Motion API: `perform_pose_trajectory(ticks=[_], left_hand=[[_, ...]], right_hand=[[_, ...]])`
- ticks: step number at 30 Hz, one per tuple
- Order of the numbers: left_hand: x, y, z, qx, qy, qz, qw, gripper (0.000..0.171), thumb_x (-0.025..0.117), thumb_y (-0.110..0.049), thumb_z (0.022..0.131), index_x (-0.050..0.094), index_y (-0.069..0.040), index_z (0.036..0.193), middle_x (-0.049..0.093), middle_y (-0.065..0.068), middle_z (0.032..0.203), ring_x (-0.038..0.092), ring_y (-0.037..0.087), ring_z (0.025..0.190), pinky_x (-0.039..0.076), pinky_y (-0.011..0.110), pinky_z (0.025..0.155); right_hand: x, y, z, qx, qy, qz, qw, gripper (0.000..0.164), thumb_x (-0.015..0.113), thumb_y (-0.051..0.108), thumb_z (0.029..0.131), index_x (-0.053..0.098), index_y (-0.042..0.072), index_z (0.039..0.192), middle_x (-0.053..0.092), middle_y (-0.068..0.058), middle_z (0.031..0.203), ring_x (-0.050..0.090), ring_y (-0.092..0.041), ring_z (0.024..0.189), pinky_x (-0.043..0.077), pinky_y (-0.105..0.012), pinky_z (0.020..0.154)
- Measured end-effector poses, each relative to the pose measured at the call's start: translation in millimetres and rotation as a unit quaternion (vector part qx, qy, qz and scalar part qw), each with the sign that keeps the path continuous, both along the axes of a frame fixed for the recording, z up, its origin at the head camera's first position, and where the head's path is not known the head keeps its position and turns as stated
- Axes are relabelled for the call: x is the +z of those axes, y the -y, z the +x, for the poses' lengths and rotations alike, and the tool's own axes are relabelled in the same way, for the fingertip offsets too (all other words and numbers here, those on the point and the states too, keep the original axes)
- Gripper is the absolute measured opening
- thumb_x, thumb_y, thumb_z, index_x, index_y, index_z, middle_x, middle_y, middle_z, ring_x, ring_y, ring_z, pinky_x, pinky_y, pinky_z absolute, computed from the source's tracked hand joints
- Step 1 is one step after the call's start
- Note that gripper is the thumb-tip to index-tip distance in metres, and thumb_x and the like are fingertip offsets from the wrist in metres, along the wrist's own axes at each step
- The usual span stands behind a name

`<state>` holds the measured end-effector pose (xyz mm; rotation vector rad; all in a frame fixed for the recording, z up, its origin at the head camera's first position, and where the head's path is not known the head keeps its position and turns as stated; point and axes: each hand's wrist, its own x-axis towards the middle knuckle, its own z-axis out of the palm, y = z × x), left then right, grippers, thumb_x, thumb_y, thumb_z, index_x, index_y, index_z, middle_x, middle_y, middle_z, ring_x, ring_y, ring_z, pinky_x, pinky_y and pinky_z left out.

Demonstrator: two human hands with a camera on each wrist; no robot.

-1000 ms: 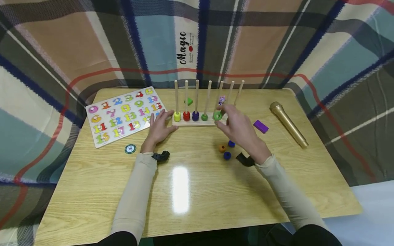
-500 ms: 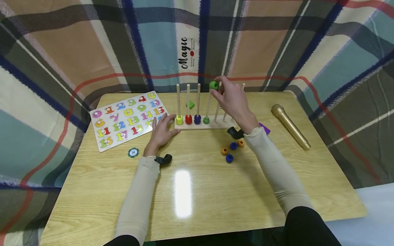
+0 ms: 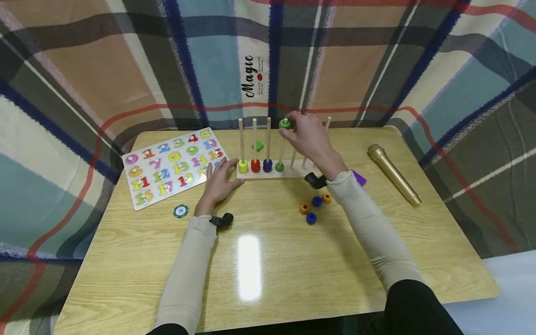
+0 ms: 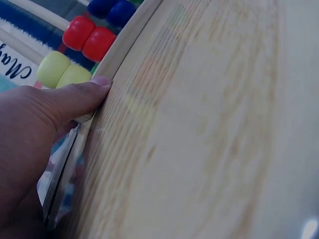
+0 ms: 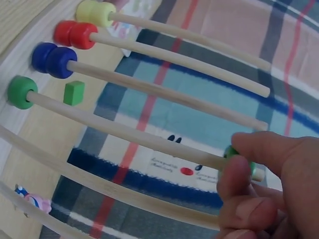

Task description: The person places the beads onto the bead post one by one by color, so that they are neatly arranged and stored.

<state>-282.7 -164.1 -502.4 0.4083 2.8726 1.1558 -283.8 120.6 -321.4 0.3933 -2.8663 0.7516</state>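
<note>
A wooden peg rack (image 3: 268, 175) stands at the table's far side, its upright dowels in a row on a long base. The first pegs carry two yellow beads (image 4: 60, 69), two red beads (image 4: 88, 39) and two blue beads (image 5: 54, 60); one green bead (image 5: 22, 92) sits low on the fourth. My right hand (image 3: 309, 137) pinches another green bead (image 3: 284, 123) between thumb and fingers at the top of that fourth peg, whose tip pokes through the hole. My left hand (image 3: 219, 181) holds the rack's left end, thumb (image 4: 94, 92) against the base's front edge.
Loose orange and blue beads (image 3: 311, 218) lie in front of the rack. A number puzzle board (image 3: 167, 170) and a round chip (image 3: 181, 211) are at left. A purple block (image 3: 358, 177) and gold microphone-shaped cylinder (image 3: 393, 174) lie right; a green block (image 5: 74, 93) sits behind.
My right hand has lifted the green bead from low near the fifth peg, moved it left, and set it over the fourth peg's tip. The left hand keeps its place at the rack's end.
</note>
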Motion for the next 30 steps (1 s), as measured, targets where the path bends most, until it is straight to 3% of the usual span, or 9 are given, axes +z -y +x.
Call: perform_pose_trajectory(ticks=[4, 7, 10, 13, 15, 17, 22, 26, 30], left_hand=[[-1.5, -0.2, -0.4, 0.001, 0.001, -0.002, 1.0000, 0.073, 0.078, -0.028, 0.097, 0.048, -0.009, 0.160, 0.045, 0.014, 0.167, 0.018, 0.034, 0.165, -0.018, 0.050, 0.132], [-1.0, -0.6, -1.3, 0.003, -0.002, -0.002, 1.0000, 0.073, 0.079, -0.028, 0.096, 0.048, -0.009, 0.160, 0.045, 0.014, 0.167, 0.018, 0.034, 0.165, -0.018, 0.050, 0.132], [0.5, -1.2, -1.8, 0.004, -0.001, 0.000, 1.0000, 0.073, 0.079, -0.028, 0.096, 0.048, -0.009, 0.159, 0.046, 0.014, 0.167, 0.018, 0.034, 0.165, -0.019, 0.049, 0.132], [0.8, -1.4, -1.7, 0.005, 0.002, 0.000, 1.0000, 0.073, 0.079, -0.028, 0.096, 0.048, -0.009, 0.160, 0.046, 0.014, 0.167, 0.018, 0.033, 0.165, -0.019, 0.049, 0.132], [0.0, -1.6, -1.4, 0.004, 0.003, 0.000, 1.0000, 0.073, 0.079, -0.027, 0.096, 0.048, -0.009, 0.160, 0.046, 0.014, 0.167, 0.018, 0.034, 0.165, -0.019, 0.050, 0.132], [-0.1, -2.8, -0.5, 0.001, 0.003, -0.001, 1.0000, 0.074, 0.079, -0.027, 0.096, 0.048, -0.009, 0.160, 0.046, 0.014, 0.167, 0.018, 0.034, 0.165, -0.018, 0.051, 0.132], [-0.8, -2.6, 0.6, 0.001, 0.003, -0.008, 1.0000, 0.074, 0.079, -0.029, 0.096, 0.047, -0.009, 0.160, 0.046, 0.014, 0.167, 0.018, 0.033, 0.165, -0.018, 0.051, 0.132], [-2.4, 0.5, -0.9, 0.006, 0.004, -0.011, 0.9999, 0.075, 0.079, -0.029, 0.097, 0.046, -0.010, 0.161, 0.045, 0.014, 0.168, 0.017, 0.033, 0.165, -0.018, 0.051, 0.132], [-3.8, 0.7, -3.3, 0.004, 0.000, -0.009, 0.9999, 0.075, 0.078, -0.030, 0.096, 0.046, -0.010, 0.161, 0.045, 0.014, 0.168, 0.018, 0.034, 0.165, -0.018, 0.051, 0.132]], right_hand=[[-5.0, -1.6, 1.7, -0.001, 0.025, 0.024, 0.999, 0.060, 0.069, 0.038, 0.105, 0.056, 0.004, 0.152, 0.076, -0.013, 0.098, 0.069, -0.024, 0.077, 0.060, -0.039, 0.069], [-7.2, -5.6, 9.5, -0.003, 0.010, 0.020, 1.000, 0.066, 0.069, 0.042, 0.105, 0.050, 0.007, 0.157, 0.073, -0.010, 0.087, 0.067, -0.024, 0.070, 0.055, -0.039, 0.063], [-11.7, -12.3, 24.6, 0.007, -0.030, 0.006, 1.000, 0.060, 0.067, 0.040, 0.106, 0.053, 0.007, 0.154, 0.069, -0.006, 0.078, 0.060, -0.022, 0.059, 0.047, -0.036, 0.055], [-25.6, -22.0, 44.0, 0.021, -0.040, 0.019, 0.999, 0.048, 0.066, 0.037, 0.107, 0.063, 0.004, 0.141, 0.068, -0.004, 0.075, 0.057, -0.019, 0.056, 0.047, -0.035, 0.054], [-40.7, -30.5, 57.9, 0.028, -0.017, 0.044, 0.998, 0.040, 0.068, 0.035, 0.105, 0.069, 0.004, 0.130, 0.068, -0.003, 0.074, 0.057, -0.017, 0.056, 0.048, -0.035, 0.053], [-58.1, -40.2, 71.2, 0.032, 0.034, 0.082, 0.996, 0.039, 0.070, 0.037, 0.104, 0.072, 0.003, 0.125, 0.069, -0.003, 0.075, 0.060, -0.017, 0.058, 0.050, -0.035, 0.052], [-96.4, -56.3, 94.4, 0.047, 0.144, 0.134, 0.979, 0.044, 0.074, 0.040, 0.100, 0.072, 0.003, 0.125, 0.074, -0.003, 0.086, 0.066, -0.015, 0.070, 0.055, -0.035, 0.058], [-112.0, -57.5, 103.9, 0.060, 0.159, 0.134, 0.976, 0.041, 0.077, 0.039, 0.098, 0.072, 0.006, 0.121, 0.075, -0.003, 0.091, 0.067, -0.016, 0.075, 0.058, -0.038, 0.062], [-118.3, -55.1, 108.9, 0.061, 0.138, 0.128, 0.980, 0.030, 0.079, 0.033, 0.098, 0.075, 0.008, 0.112, 0.072, -0.001, 0.087, 0.065, -0.016, 0.074, 0.056, -0.037, 0.061]])
